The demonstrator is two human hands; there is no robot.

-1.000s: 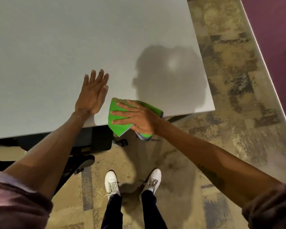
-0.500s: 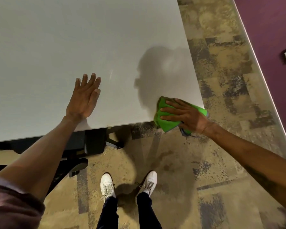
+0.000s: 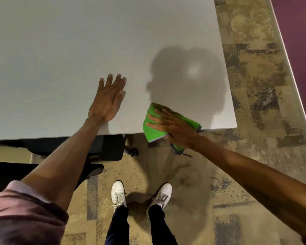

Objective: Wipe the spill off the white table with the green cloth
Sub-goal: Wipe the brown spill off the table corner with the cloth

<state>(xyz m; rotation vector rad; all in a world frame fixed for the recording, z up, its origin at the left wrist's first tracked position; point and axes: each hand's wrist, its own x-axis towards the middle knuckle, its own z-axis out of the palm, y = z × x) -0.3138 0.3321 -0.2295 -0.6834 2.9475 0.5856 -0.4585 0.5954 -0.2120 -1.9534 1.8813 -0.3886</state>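
the white counter (image 3: 60, 50) is filling the upper left of the view, its near edge and right corner showing. a folded green cloth (image 3: 153, 129) is lying at the near edge, partly hanging past it. the right hand (image 3: 175, 128) is pressing flat on the cloth. the left hand (image 3: 107, 101) is lying palm down on the bare counter, just beside the cloth, fingers (image 3: 113, 82) spread. a head-shaped shadow (image 3: 187, 82) is falling across the counter near its right corner. no spill is showing clearly.

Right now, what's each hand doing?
Left hand: open, flat on the white table, holding nothing.
Right hand: open, pressing the green cloth.
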